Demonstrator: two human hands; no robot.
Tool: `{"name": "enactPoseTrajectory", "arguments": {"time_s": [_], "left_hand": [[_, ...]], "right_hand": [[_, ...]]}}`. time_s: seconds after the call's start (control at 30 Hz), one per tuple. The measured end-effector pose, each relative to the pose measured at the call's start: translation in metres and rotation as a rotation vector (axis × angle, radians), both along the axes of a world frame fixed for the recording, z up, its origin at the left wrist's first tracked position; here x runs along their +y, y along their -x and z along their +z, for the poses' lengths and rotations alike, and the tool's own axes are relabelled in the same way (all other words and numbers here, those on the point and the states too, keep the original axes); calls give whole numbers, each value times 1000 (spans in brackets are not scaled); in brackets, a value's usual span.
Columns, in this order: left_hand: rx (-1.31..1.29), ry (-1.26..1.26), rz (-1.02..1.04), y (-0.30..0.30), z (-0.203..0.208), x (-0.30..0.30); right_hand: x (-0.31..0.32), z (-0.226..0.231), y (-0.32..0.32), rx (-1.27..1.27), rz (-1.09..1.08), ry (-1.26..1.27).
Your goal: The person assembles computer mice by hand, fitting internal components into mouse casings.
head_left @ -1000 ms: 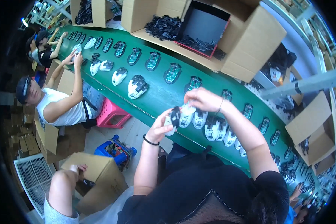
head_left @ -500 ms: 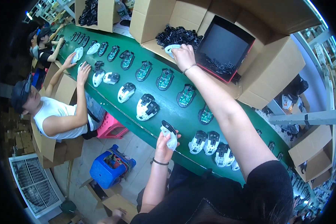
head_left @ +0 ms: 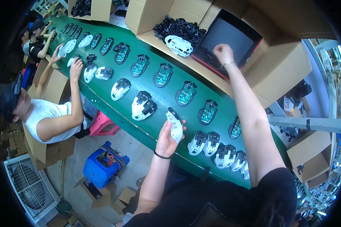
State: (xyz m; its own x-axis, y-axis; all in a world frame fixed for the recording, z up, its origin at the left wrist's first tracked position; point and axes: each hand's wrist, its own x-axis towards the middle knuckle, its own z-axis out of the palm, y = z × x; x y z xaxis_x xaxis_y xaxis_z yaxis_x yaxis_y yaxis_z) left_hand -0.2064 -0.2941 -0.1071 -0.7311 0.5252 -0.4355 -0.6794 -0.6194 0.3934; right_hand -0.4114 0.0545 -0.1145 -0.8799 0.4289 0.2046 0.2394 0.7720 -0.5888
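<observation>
Over the green belt [head_left: 166, 99], my left hand [head_left: 166, 139] grips a white mouse shell [head_left: 175, 125] at six o'clock. My right hand [head_left: 223, 53] dips into the black tray [head_left: 231, 36] at one o'clock; grip unclear. Finished shells [head_left: 216, 147] lined up at four; circuit boards [head_left: 185, 94] unshelled.

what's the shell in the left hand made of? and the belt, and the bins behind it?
Shell in the left hand: looks like moulded plastic, white with black inserts, smooth and faintly glossy. Belt: green, matte, seamless, likely a rubbery or PVC-type sheet; can't tell which. Bins: brown corrugated cardboard, with folded flaps and raw edges. Right hand reaches into a dark red-rimmed tray, material unclear.
</observation>
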Motion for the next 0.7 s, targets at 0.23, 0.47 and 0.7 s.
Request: {"name": "enactPoseTrajectory", "arguments": {"time_s": [0.23,0.47,0.7], "left_hand": [[-37,5,31,1,7,8],[7,-143,39,-2,23,23],[148,32,39,-20,53,55]], "right_hand": [[2,3,0,153,6,233],[-45,86,-81,182,289,639],[-131,130,-247,-34,314,1162]]}}
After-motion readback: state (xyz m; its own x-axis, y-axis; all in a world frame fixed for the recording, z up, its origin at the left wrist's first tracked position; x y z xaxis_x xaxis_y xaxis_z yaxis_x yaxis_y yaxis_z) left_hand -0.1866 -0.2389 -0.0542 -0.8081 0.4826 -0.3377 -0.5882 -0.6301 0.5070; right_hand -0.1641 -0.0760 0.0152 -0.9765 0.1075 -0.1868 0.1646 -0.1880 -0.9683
